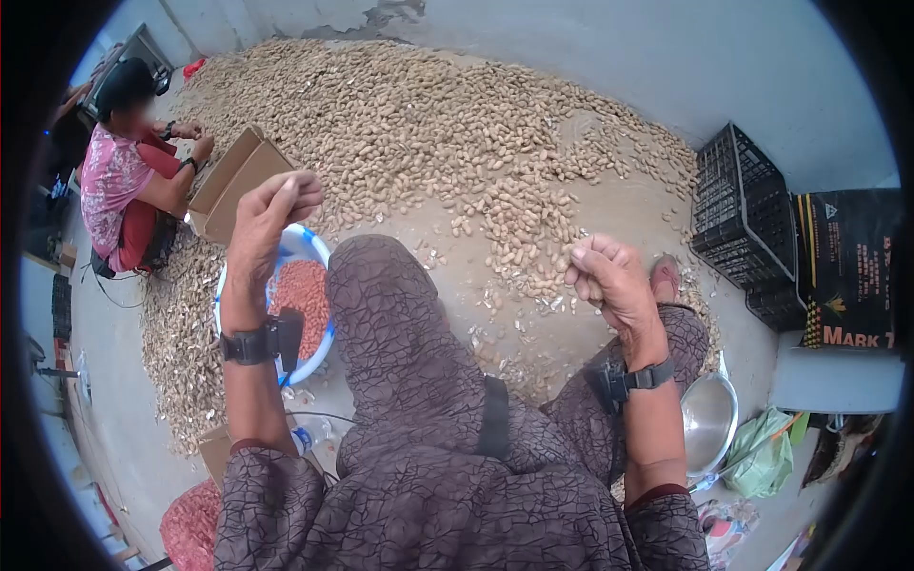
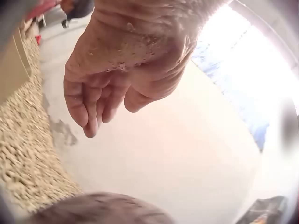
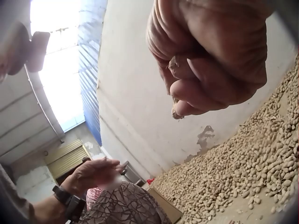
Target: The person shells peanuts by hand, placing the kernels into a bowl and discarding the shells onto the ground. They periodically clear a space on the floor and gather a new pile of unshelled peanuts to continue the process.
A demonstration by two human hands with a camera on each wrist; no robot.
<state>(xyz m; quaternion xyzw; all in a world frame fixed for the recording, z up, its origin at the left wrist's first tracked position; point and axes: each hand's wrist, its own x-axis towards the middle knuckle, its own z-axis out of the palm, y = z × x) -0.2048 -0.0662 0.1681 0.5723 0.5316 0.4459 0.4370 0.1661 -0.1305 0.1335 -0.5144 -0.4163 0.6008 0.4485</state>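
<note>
My left hand [image 1: 274,214] is raised over the far side of a blue-and-white basin [image 1: 327,249] of reddish shelled peanuts [image 1: 301,303]. In the left wrist view its fingers [image 2: 89,109] hang loosely bent, with nothing visible between them and the thumb. My right hand [image 1: 617,284] is above the floor near my right knee. Its fingers curl round unshelled peanuts [image 3: 176,67], whose tan shell ends poke out in the right wrist view; the rest is hidden in the palm. Beyond both hands spreads a large heap of unshelled peanuts [image 1: 409,124].
Another person [image 1: 119,195] squats at the far left by a cardboard box [image 1: 221,200]. Black plastic crates [image 1: 747,205] and a printed black carton [image 1: 852,271] stand at the right. Nearer are a metal bowl [image 1: 707,423] and a green bag [image 1: 766,462]. Shell scraps [image 1: 181,366] litter the left floor.
</note>
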